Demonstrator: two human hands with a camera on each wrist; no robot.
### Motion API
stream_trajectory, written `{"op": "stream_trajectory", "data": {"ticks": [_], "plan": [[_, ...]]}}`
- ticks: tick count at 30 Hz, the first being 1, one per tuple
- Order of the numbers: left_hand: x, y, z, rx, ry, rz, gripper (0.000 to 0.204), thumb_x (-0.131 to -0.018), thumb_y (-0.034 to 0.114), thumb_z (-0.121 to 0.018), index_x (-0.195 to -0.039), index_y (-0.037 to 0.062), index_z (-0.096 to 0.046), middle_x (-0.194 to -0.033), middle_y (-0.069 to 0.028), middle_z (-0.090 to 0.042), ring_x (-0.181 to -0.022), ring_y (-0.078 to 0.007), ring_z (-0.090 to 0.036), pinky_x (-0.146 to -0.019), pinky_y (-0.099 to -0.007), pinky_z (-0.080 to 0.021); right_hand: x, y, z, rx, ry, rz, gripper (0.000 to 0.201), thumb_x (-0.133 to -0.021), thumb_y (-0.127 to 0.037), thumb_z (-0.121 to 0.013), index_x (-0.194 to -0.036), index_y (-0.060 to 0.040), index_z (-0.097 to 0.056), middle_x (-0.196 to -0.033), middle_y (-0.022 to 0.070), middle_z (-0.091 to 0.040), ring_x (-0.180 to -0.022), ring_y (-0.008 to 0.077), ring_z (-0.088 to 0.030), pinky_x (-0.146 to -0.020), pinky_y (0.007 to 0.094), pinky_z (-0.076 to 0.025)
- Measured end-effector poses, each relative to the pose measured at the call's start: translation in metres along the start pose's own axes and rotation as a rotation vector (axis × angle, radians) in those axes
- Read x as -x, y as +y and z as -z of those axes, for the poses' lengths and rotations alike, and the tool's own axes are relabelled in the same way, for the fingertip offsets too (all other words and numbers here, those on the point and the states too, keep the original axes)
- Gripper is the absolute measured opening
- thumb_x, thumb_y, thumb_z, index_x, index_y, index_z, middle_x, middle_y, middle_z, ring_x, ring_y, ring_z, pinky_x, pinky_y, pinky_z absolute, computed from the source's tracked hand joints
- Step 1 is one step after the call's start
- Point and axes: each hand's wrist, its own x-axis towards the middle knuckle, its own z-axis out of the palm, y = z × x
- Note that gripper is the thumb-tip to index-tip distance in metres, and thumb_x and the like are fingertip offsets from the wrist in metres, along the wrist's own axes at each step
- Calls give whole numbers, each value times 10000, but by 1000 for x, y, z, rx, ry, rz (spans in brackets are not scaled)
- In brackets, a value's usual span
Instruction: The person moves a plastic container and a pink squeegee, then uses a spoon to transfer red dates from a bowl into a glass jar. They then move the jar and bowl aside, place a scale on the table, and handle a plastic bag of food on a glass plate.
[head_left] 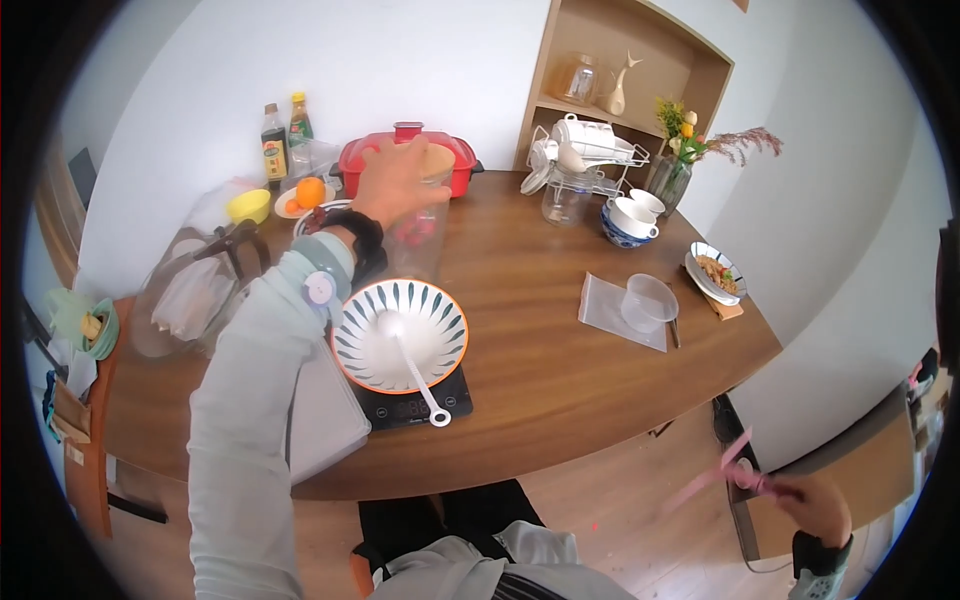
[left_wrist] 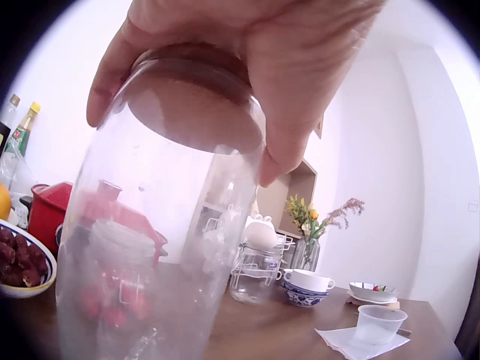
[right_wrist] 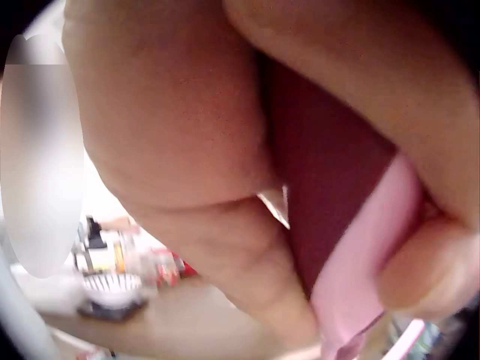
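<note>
My left hand [head_left: 395,185] grips the top of a tall clear glass jar [left_wrist: 161,187] with a wooden lid [head_left: 437,160], fingers and thumb spread around the lid's rim. Red shapes show through the glass low down. The jar stands behind a striped bowl [head_left: 440,350] with an orange rim. In that bowl lies a white spoon [head_left: 405,355], its handle hanging over the front. A black digital scale [head_left: 455,395] is under the bowl. Off the table's right front, my right hand [head_left: 820,510] holds pink scissors [head_left: 745,475] with a maroon handle part [right_wrist: 322,142]; their blades look spread and blurred.
At the back are a red pot [head_left: 465,175], sauce bottles [head_left: 273,145], oranges [head_left: 310,192] and a yellow bowl [head_left: 248,206]. A dish rack [head_left: 600,150], glass jar [head_left: 567,205] and cups [head_left: 632,217] stand right; a plastic tub [head_left: 650,300] is nearer. A clear container [head_left: 325,420] lies left.
</note>
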Motion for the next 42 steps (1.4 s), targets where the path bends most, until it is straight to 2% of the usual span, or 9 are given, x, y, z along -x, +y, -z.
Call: {"op": "stream_trajectory", "data": {"ticks": [4, 7, 9, 12, 15, 20, 24, 34, 42], "plan": [[-5, 11, -7, 38, 23, 30, 610, -597, 393, -707, -1084, 63, -543, -1032, -222, -547, -990, -421, -484, -784, -497, -454, -41, -49, -16, -562, 365, 33, 358, -774, 3, -553, -1124, 76, -566, -708, 28, -562, -664, 72, -489, -586, 230, -430], [-14, 31, -11, 14, -14, 82, 607, -592, 382, -715, -1091, 79, -550, -1036, -226, -545, -995, -426, -477, -775, -493, -479, -88, -51, -51, -482, 290, 346, 361, -794, -14, -612, -1151, 20, -577, -731, 92, -626, -626, 83, -500, -573, 237, -443], [-23, 42, -17, 46, -4, 89, 617, -596, 392, -715, -1104, 84, -552, -1039, -234, -541, -994, -426, -478, -767, -487, -481, -113, -56, -74, -510, 153, 296, 347, -801, -49, -642, -1142, -13, -594, -767, 163, -656, -632, 100, -568, -586, 268, -473], [-43, 59, -25, 87, -41, 65, 642, -611, 414, -709, -1126, 72, -535, -1047, -236, -539, -974, -429, -496, -767, -480, -484, -138, -67, -104, -568, 192, 393, 344, -808, -68, -640, -1148, -31, -593, -809, 213, -652, -676, 169, -650, -620, 297, -497], [-71, 66, -48, 142, -47, 77, 659, -611, 427, -704, -1136, 69, -527, -1032, -244, -543, -960, -428, -512, -775, -473, -480, -156, -69, -119, -622, 168, 401, 374, -820, -45, -622, -1188, -14, -559, -846, 168, -659, -702, 97, -570, -652, 252, -480], [-122, 66, -99, 74, -103, 117, 677, -592, 434, -708, -1137, 77, -525, -1010, -264, -542, -967, -426, -514, -769, -473, -480, -179, -77, -136, -493, 249, 461, 421, -818, -130, -645, -1216, -43, -538, -922, 216, -644, -740, 343, -653, -632, 322, -523], [-163, 68, -134, -9, -116, 76, 669, -584, 436, -714, -1121, 84, -526, -1024, -263, -535, -982, -432, -498, -768, -485, -477, -200, -79, -139, -398, 287, 515, 455, -782, -159, -665, -1215, -77, -555, -844, 175, -654, -663, 316, -648, -576, 350, -516], [-244, 58, -205, -37, -68, 67, 629, -645, 512, -676, -1097, 107, -515, -1006, -268, -534, -941, -434, -505, -799, -484, -443, -225, -65, -150, -577, 146, 504, 446, -805, -124, -628, -1236, -55, -534, -907, 208, -637, -747, 355, -630, -634, 375, -508], [-247, 44, -221, -2, -21, 42, 594, -635, 478, -672, -1085, 115, -538, -1002, -236, -533, -949, -420, -503, -748, -483, -477, -233, -65, -145, -667, 112, 492, 427, -791, -99, -634, -1205, -32, -555, -877, 207, -632, -746, 355, -629, -647, 370, -508]]}}
